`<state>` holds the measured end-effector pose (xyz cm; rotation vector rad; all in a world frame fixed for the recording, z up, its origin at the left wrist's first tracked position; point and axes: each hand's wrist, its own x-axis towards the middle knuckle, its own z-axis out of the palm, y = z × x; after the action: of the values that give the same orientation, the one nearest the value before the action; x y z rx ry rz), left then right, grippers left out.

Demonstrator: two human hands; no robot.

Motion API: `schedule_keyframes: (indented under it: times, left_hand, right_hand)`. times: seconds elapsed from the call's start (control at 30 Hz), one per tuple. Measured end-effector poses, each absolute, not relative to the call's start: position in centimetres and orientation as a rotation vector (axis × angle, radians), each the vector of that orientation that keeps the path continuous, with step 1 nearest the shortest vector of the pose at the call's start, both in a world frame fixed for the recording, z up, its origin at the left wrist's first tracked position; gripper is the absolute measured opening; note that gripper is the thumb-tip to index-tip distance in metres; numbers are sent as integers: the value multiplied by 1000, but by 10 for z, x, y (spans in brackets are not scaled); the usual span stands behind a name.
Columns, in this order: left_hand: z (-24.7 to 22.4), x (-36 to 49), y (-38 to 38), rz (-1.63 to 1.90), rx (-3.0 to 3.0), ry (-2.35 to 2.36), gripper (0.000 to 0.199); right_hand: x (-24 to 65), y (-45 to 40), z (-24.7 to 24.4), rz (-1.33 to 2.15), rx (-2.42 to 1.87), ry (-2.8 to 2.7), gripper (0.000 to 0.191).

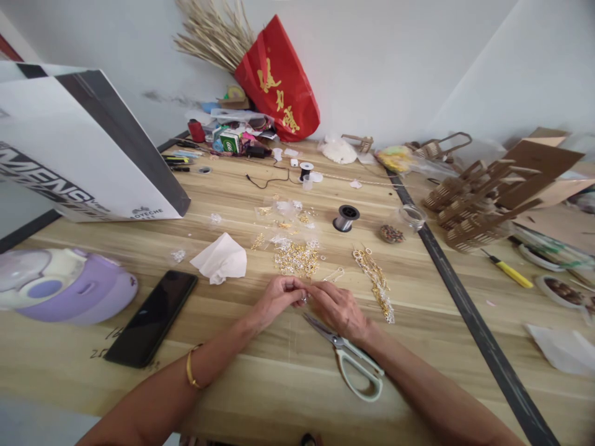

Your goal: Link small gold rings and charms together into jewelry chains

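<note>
My left hand [279, 295] and my right hand [341, 308] meet above the table, fingertips pinched close together. A small silvery piece [304, 299] shows at the left fingertips; its kind is too small to tell. Whatever the right fingers pinch is hidden. Just beyond the hands lies a pile of gold and silver jewelry findings [297, 257]. Beside my right hand is a short beaded chain [333, 274], and further right a bundle of gold and silver chains [375, 282]. Scissors [357, 365] with pale handles lie partly under my right wrist, blades slightly apart.
A black phone [151, 319], a white tissue [220, 260] and a purple device [74, 285] lie left. Wire spool [346, 218] and a heap of dark beads [392, 233] stand beyond. Small brown baskets [474, 204] and a yellow-handled tool [511, 272] are right.
</note>
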<state>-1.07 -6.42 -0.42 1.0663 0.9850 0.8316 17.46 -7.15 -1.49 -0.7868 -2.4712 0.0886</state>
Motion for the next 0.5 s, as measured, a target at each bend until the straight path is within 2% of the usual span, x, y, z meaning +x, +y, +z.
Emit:
schedule_keyframes:
  times: [0.5]
  left_hand:
    - [-4,-11,-64,830,1077,976,21]
  right_hand:
    - [175,-70,-18,-15,-731,-2436,29]
